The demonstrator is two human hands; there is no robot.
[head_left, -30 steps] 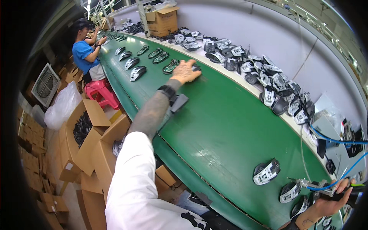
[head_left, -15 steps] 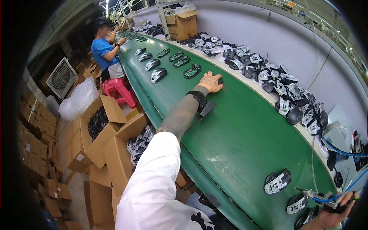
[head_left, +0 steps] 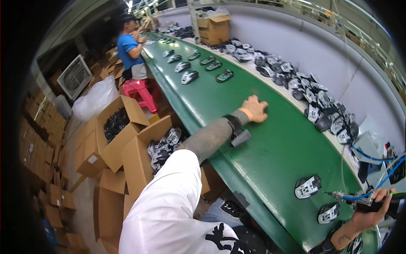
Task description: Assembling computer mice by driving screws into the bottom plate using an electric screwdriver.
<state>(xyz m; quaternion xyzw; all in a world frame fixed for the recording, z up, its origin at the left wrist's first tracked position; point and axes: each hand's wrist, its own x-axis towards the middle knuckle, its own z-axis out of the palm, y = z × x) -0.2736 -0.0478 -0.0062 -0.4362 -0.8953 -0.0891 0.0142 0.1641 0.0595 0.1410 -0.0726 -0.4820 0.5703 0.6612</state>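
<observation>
My left hand [head_left: 255, 109] is stretched out palm down over the green conveyor belt [head_left: 279, 139], slightly blurred, fingers spread; nothing shows in it, though the space under the palm is hidden. A band is round that wrist. At the lower right, my right hand [head_left: 372, 213] is wrapped round a black hand tool [head_left: 391, 206] with a metal nozzle [head_left: 338, 195] and a blue hose. Close to the nozzle lie a black-and-white mouse shell [head_left: 308, 186] and a second mouse shell [head_left: 328, 213]. Farther up the belt are silver-grey mouse shells [head_left: 190, 77] and mouse bases with green boards [head_left: 224, 75].
Many mouse shells [head_left: 323, 99] are heaped on the white ledge along the wall. Open cardboard boxes [head_left: 139, 163] with black and grey parts stand left of the belt. A person in blue [head_left: 130, 46] works at the far end by a red stool [head_left: 141, 91]. A carton [head_left: 214, 29] sits on the far ledge.
My left hand has drawn back nearer to me; the dark thing seen at its fingers earlier no longer shows. My view has shifted slightly. The right hand still grips the tool.
</observation>
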